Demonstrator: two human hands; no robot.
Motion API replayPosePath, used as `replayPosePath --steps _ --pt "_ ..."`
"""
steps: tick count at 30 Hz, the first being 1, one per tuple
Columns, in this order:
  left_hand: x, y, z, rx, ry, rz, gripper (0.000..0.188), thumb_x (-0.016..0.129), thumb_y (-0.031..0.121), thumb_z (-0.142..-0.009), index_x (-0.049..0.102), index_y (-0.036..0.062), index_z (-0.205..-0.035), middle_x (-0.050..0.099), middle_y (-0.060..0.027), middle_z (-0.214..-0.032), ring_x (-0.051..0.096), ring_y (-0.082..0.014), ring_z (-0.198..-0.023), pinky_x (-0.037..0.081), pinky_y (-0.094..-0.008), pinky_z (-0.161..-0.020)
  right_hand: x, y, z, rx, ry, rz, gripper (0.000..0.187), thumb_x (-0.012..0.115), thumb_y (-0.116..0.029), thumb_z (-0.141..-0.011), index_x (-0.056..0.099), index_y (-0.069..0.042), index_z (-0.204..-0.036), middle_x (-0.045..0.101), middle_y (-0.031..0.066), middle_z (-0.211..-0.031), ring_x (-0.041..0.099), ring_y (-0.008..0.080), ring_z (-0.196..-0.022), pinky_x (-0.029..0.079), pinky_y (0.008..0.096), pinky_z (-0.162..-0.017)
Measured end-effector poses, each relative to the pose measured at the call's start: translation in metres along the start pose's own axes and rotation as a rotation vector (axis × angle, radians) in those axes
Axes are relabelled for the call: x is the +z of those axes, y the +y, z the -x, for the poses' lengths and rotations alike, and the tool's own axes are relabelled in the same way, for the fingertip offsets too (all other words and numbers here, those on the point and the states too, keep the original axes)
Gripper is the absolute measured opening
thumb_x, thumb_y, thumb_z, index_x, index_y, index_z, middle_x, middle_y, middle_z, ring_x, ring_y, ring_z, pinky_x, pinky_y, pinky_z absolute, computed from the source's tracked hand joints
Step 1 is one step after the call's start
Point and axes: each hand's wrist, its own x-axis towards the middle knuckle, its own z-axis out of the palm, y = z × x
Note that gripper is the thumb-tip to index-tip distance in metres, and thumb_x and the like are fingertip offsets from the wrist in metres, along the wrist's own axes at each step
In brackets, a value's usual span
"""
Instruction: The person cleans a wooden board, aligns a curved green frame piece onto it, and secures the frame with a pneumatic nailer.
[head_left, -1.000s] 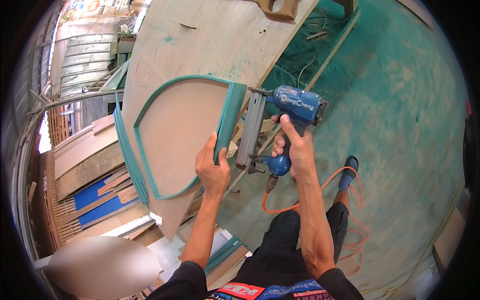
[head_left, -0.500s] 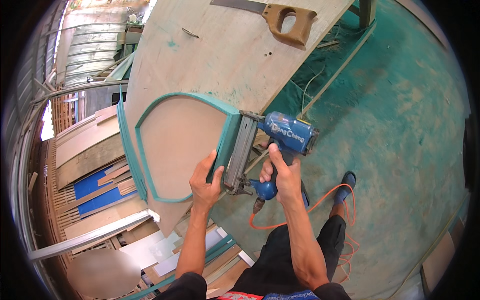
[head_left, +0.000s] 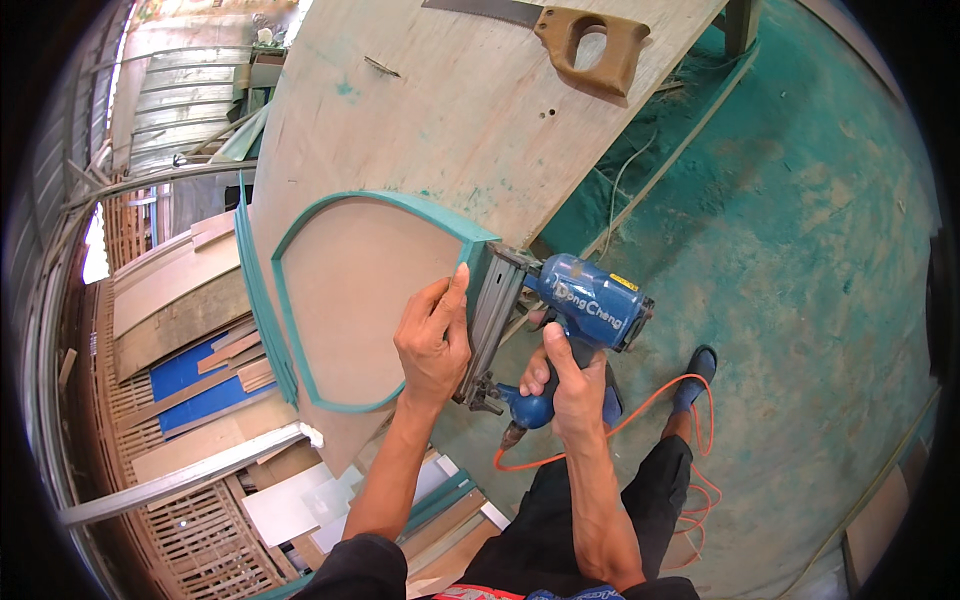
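A curved tray-like wooden frame has a green rim around a pale plywood panel. My left hand is closed over its right side, thumb and forefinger close together near the upper right corner; part of the grip is hidden. In my right hand is the handle of a blue pneumatic nail gun. Its grey magazine lies along the frame's right side, the nose end close to the corner. An orange air hose runs from the handle's lower end.
A handsaw lies on the plywood worktable. Thin green strips hang beside the frame at the left. Stacked boards and offcuts stand lower left. My sandalled foot is on the green-stained floor.
My left hand has slid up along the frame's right side toward the corner, its thumb and forefinger drawing together. The nail gun has shifted slightly down and right in the picture.
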Motion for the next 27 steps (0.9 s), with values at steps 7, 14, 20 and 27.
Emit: replayPosePath --steps 7,14,20,27 --pt "0.007 -0.002 0.004 -0.038 0.07 0.09 0.045 0.065 -0.009 -0.091 0.07 0.0078 -0.133 0.072 -0.0168 -0.109 0.071 -0.0272 -0.094 0.055 -0.0347 -0.082 0.0 0.0 0.001 -0.001 -0.004 0.008 0.037 0.067 -0.03 -0.102 0.063 0.002 -0.121 0.049 0.0001 -0.061 0.051 0.0121 -0.051 0.047 0.031 -0.052" --pt "0.007 -0.001 0.0 0.0 0.07 0.109 0.048 0.065 -0.012 -0.088 0.07 0.0061 -0.132 0.072 -0.0162 -0.106 0.069 -0.0293 -0.092 0.054 -0.0361 -0.08 0.002 0.0 0.0 -0.023 0.021 0.031 0.036 0.068 -0.029 -0.102 0.064 0.001 -0.121 0.049 -0.0001 -0.06 0.051 0.0116 -0.051 0.047 0.0307 -0.051" --pt "0.005 0.001 0.0 -0.029 0.043 0.111 0.041 0.064 -0.009 -0.091 0.071 0.0045 -0.128 0.072 -0.0179 -0.108 0.072 -0.0293 -0.095 0.056 -0.0361 -0.082 0.008 0.001 0.002 -0.02 0.053 0.028 0.033 0.071 -0.027 -0.101 0.065 -0.001 -0.119 0.048 -0.0013 -0.061 0.05 0.0101 -0.05 0.046 0.0301 -0.05" --pt "0.005 -0.001 -0.001 -0.007 0.047 0.12 0.042 0.064 -0.009 -0.092 0.071 0.0066 -0.13 0.073 -0.017 -0.106 0.071 -0.0295 -0.094 0.055 -0.0368 -0.081 0.014 0.004 0.006 -0.034 0.077 0.03 0.03 0.072 -0.028 -0.1 0.066 -0.001 -0.113 0.047 -0.0024 -0.061 0.048 0.0092 -0.05 0.045 0.0289 -0.049"
